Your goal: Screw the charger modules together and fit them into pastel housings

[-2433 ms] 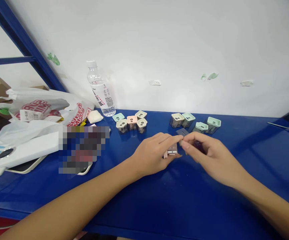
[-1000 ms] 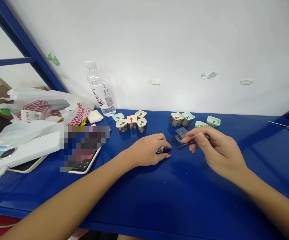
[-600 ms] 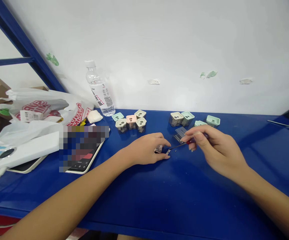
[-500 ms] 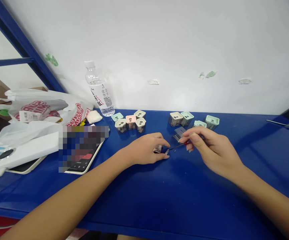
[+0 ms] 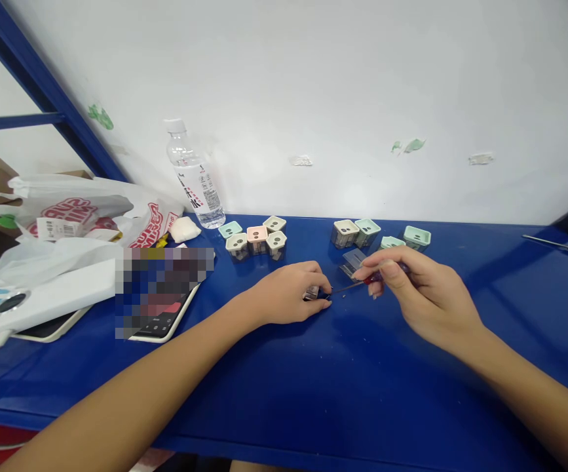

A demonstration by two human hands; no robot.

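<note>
My left hand [image 5: 294, 293] rests on the blue table, thumb and fingers curled around a small pencil sharpener [image 5: 310, 293], mostly covered by the fingers. In my right hand [image 5: 418, 295] is a thin screwdriver [image 5: 373, 278] with a dark red handle, held between thumb and fingers. Its shaft points left, and the tip lies by my left fingertips; contact cannot be made out. A tiny screw-like piece [image 5: 343, 296] lies on the table just below the shaft. Behind the screwdriver is a clear sharpener container [image 5: 352, 262], partly covered by my right fingers.
Several two-hole pencil sharpeners [image 5: 257, 236] stand in a group at the back, with another group [image 5: 367, 229] farther right. A water bottle [image 5: 195, 177] leans near the wall. Phones [image 5: 160, 321], a white power bank [image 5: 57, 295] and plastic bags [image 5: 92, 203] crowd the left. Another screwdriver [image 5: 559, 246] lies far right.
My left thumb and fingertips have drawn closer together, and the small metal blade seen between them is now hidden. My right hand with the screwdriver has shifted slightly right.
</note>
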